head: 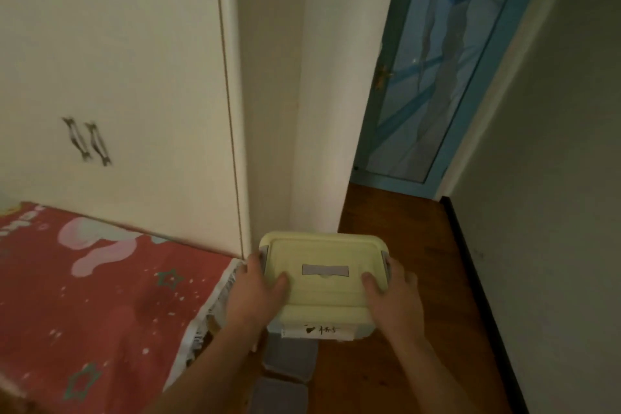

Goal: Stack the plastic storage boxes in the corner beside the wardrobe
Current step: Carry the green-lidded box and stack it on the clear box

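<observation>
Both hands are holding a yellow-lidded box in front of the wardrobe corner.

The left hand (257,289) and right hand (391,296) are gripping opposite sides of the storage box (324,286), thumbs lying on its lid and fingers curling around the edges. The box is sitting between the bed (100,296) and the wooden floor (403,279), near the wardrobe (134,77), above two grey boxes (289,370) below it.

Dim, warm indoor light; soft blur throughout, wide-angle bending at edges.
</observation>
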